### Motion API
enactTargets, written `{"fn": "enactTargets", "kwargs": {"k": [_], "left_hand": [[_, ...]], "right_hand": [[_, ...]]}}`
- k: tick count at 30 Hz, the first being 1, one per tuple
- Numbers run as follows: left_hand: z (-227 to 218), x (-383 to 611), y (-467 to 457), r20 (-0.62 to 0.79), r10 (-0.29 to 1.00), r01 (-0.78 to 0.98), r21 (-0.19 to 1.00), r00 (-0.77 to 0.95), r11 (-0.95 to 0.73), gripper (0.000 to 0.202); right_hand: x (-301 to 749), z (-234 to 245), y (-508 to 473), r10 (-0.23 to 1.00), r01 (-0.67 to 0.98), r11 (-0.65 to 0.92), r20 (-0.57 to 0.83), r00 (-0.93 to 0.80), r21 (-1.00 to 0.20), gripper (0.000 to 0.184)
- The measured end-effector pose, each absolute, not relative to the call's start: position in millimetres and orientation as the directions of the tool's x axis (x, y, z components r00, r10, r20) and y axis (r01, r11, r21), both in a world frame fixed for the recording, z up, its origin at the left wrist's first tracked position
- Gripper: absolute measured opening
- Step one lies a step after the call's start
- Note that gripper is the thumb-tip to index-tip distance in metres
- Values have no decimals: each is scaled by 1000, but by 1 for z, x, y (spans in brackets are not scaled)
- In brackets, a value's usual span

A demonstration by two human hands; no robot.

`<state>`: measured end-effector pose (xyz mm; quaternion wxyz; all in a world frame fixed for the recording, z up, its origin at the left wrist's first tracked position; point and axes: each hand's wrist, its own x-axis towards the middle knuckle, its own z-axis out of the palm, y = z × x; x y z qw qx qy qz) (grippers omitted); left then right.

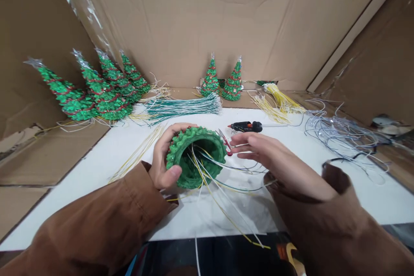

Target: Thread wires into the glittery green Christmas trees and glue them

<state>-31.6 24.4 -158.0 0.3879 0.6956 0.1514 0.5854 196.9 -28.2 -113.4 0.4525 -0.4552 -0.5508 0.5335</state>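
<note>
My left hand (164,159) is wrapped round a green Christmas tree ornament (176,155), thumb on its rim. The tree lies on its side, its hollow base facing me. Thin white, yellow and green wires (207,174) come out of the opening and trail over the white tabletop. To the right, my right hand (258,151) is open, fingers stretched towards the tree and apart from its rim. Just beyond those fingertips lies a small tool with a red handle and a pointed metal tip (225,139); its exact kind is unclear.
A black glue gun (246,127) lies behind my right hand. Several finished trees (106,90) stand at the back left, two more (232,84) at the back. Green-white wires (184,107), yellow wires (281,99) and tangled clear-tipped wires (339,131) lie around. Cardboard walls (207,17) enclose the table.
</note>
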Motion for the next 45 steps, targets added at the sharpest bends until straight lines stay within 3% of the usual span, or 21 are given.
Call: {"fn": "enactTargets", "kwargs": {"k": [3, 6, 9, 13, 16, 19, 22, 31, 45], "left_hand": [[-149, -24, 11, 811, 536, -91, 567, 233, -818, 65], [-144, -22, 6, 885, 364, 124, 342, 291, -931, 61], [-145, -27, 14, 865, 234, 199, 159, 443, -967, 65], [-145, -36, 26, 770, 213, 328, 5, 602, -945, 72], [-145, -38, 28, 744, 244, 395, -29, 622, -918, 75], [-147, -38, 28, 767, 220, 400, -52, 603, -915, 74], [-149, -38, 27, 782, 193, 382, -63, 593, -922, 71], [-146, -36, 21, 759, 275, 400, 21, 590, -916, 56], [-150, -37, 27, 798, 93, 374, -172, 595, -911, 44]], "right_hand": [[189, -130, -1, 901, -86, -217, -166, -400, -972, 47], [174, -146, 6, 782, -150, -329, -180, -597, -932, 56], [165, -153, 1, 788, -253, -268, -60, -613, -930, 53], [168, -157, 0, 830, -276, -34, 127, -543, -961, 59], [168, -165, 3, 887, -213, 155, 231, -400, -965, 69], [164, -171, 3, 906, -206, 224, 281, -316, -953, 77], [161, -173, 1, 898, -235, 241, 308, -313, -942, 75], [161, -175, 1, 893, -234, 259, 324, -312, -937, 77], [160, -175, -3, 876, -196, 322, 371, -309, -926, 76]]}}
